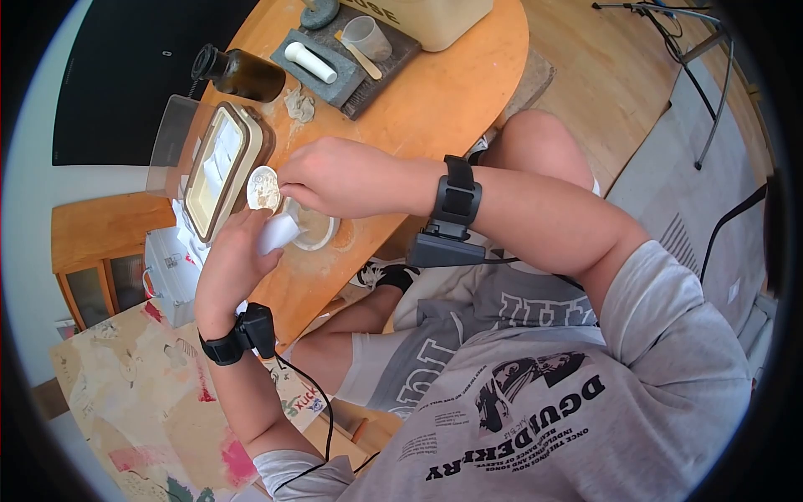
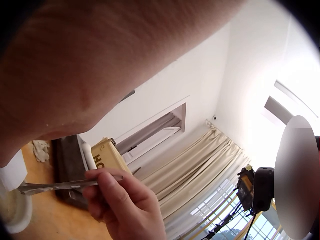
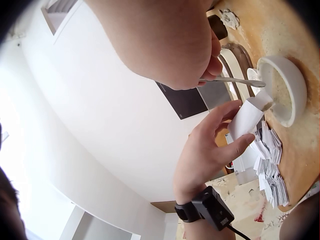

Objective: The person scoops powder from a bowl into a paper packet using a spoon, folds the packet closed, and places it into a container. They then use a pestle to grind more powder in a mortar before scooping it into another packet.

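My left hand (image 1: 230,259) holds a white folded paper (image 3: 246,119) between thumb and fingers, tilted over a white bowl (image 3: 300,87) with pale powder inside. A little powder shows at the paper's lower end in the right wrist view. My right hand (image 2: 125,205) pinches a thin metal spatula (image 2: 60,185), its broader end close to the paper's opening. Beside the hands in the head view is a small white dish (image 1: 264,188) with whitish powder. My right hand hides the spatula there and covers part of the bowl.
A tan-rimmed box (image 1: 196,201) with papers stands left, beside a dark bottle (image 1: 251,75) and crumpled cloth (image 1: 299,105). Farther back, grey slabs hold a white pestle (image 1: 310,63), clear cup (image 1: 368,38) and wooden stick (image 1: 361,57). Folded papers (image 3: 272,165) lie near the bowl.
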{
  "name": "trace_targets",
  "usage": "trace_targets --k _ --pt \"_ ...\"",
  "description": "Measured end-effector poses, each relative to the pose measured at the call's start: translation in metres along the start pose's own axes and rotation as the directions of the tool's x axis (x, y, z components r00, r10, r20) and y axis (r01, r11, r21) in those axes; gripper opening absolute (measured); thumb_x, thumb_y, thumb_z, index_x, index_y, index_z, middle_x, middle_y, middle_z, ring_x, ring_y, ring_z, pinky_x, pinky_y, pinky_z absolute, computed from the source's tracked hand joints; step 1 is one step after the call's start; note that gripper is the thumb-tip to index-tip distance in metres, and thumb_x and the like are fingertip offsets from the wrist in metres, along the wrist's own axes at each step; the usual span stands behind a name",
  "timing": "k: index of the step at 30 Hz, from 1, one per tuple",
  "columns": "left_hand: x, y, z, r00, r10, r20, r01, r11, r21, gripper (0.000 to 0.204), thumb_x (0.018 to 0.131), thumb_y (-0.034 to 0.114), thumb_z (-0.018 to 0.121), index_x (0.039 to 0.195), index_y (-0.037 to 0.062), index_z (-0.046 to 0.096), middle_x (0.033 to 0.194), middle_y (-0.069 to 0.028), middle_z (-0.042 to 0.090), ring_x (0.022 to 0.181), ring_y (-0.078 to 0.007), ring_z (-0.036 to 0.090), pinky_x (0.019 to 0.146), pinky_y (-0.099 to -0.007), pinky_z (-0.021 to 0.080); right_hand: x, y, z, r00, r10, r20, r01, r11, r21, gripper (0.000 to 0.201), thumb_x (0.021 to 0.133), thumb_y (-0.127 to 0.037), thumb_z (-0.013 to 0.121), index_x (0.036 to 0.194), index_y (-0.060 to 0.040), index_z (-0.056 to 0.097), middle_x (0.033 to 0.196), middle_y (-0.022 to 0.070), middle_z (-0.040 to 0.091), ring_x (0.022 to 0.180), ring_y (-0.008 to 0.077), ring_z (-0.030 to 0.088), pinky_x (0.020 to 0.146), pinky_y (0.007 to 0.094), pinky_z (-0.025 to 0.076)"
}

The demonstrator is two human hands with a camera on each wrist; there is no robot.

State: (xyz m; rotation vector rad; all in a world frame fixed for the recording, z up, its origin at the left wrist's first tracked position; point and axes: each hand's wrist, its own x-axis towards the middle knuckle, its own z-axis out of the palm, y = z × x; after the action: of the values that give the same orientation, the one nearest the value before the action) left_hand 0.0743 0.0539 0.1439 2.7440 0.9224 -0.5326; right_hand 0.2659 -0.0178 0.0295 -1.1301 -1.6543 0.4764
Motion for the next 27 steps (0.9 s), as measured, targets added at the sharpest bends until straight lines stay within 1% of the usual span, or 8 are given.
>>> trace_targets --k 2,7,9,13,16,18,21,27 --pt "0.001 0.0 0.0 1.0 0.026 -0.012 -0.026 1.0 0.009 0.055 0.072 0.005 0.079 0.123 -0.0029 0.06 0.116 -0.0209 0.064 0.109 -0.0371 0.061 0.096 -0.0408 0.049 0.0 0.002 0.002 1.0 0.01 0.005 -0.01 1.0 0.003 0.018 0.094 -0.016 0.059 0.093 -0.0002 0.068 0.085 0.0202 0.067 0.082 0.039 0.065 0.076 0.0462 0.052" --pt "0.002 0.0 0.0 1.0 0.016 -0.008 -0.016 1.0 0.01 0.054 0.073 0.006 0.079 0.123 -0.0031 0.06 0.117 -0.0212 0.064 0.108 -0.0374 0.061 0.096 -0.0405 0.049 -0.001 0.004 0.009 0.998 0.065 0.028 -0.065 0.998 0.01 0.018 0.093 -0.015 0.059 0.095 -0.0007 0.069 0.084 0.0215 0.067 0.081 0.0399 0.065 0.076 0.047 0.053" --pt "0.002 0.001 -0.001 1.0 0.01 0.0 -0.01 1.0 0.009 0.055 0.073 0.006 0.079 0.123 -0.0032 0.06 0.117 -0.0213 0.064 0.108 -0.0375 0.061 0.096 -0.0404 0.049 -0.002 0.004 0.012 0.997 0.082 -0.001 -0.082 0.993 0.081 0.018 0.092 -0.015 0.059 0.095 -0.0005 0.069 0.082 0.0222 0.068 0.078 0.0407 0.066 0.074 0.0475 0.053" --pt "0.002 0.002 -0.001 1.0 0.02 -0.006 -0.019 1.0 0.003 0.055 0.073 0.006 0.079 0.123 -0.0032 0.06 0.118 -0.0214 0.064 0.108 -0.0376 0.061 0.096 -0.0403 0.049 -0.004 0.007 0.019 0.994 0.112 0.001 -0.112 0.987 0.12 0.018 0.092 -0.015 0.058 0.093 -0.0003 0.069 0.083 0.0233 0.068 0.077 0.0412 0.066 0.073 0.0473 0.053" --pt "0.002 0.001 -0.001 1.0 0.015 -0.005 -0.015 1.0 0.006 0.055 0.073 0.006 0.079 0.124 -0.0031 0.06 0.118 -0.0213 0.064 0.108 -0.0376 0.062 0.096 -0.0404 0.049 -0.004 0.008 0.022 0.992 0.124 -0.02 -0.122 0.99 0.077 0.019 0.093 -0.015 0.057 0.093 -0.0008 0.07 0.078 0.0206 0.069 0.074 0.0386 0.067 0.071 0.045 0.054" --pt "0.001 0.0 -0.001 1.0 0.01 -0.005 -0.01 1.0 0.013 0.055 0.073 0.006 0.079 0.124 -0.003 0.06 0.118 -0.0212 0.064 0.109 -0.0376 0.062 0.096 -0.0404 0.049 -0.004 0.007 0.02 0.98 0.197 0.011 -0.195 0.96 0.202 0.02 0.093 -0.015 0.057 0.093 -0.0012 0.071 0.073 0.0165 0.069 0.069 0.0343 0.069 0.068 0.0421 0.054" --pt "0.0 -0.004 0.0 1.0 0.017 -0.012 -0.017 1.0 0.012 0.056 0.073 0.006 0.079 0.124 -0.0026 0.06 0.118 -0.0209 0.064 0.109 -0.0374 0.062 0.096 -0.0403 0.05 -0.003 0.009 0.021 0.98 0.198 0.001 -0.196 0.965 0.177 0.021 0.094 -0.016 0.057 0.092 -0.0009 0.071 0.069 0.013 0.069 0.066 0.0304 0.069 0.067 0.0396 0.055" --pt "0.0 -0.002 0.0 1.0 0.022 -0.01 -0.022 0.999 0.024 0.056 0.072 0.005 0.079 0.124 -0.0022 0.06 0.118 -0.0206 0.064 0.108 -0.037 0.062 0.095 -0.0402 0.05 -0.003 0.008 0.02 0.978 0.209 0.004 -0.206 0.962 0.18 0.021 0.093 -0.015 0.056 0.091 -0.0005 0.071 0.071 0.0126 0.071 0.067 0.0286 0.07 0.068 0.0381 0.055"
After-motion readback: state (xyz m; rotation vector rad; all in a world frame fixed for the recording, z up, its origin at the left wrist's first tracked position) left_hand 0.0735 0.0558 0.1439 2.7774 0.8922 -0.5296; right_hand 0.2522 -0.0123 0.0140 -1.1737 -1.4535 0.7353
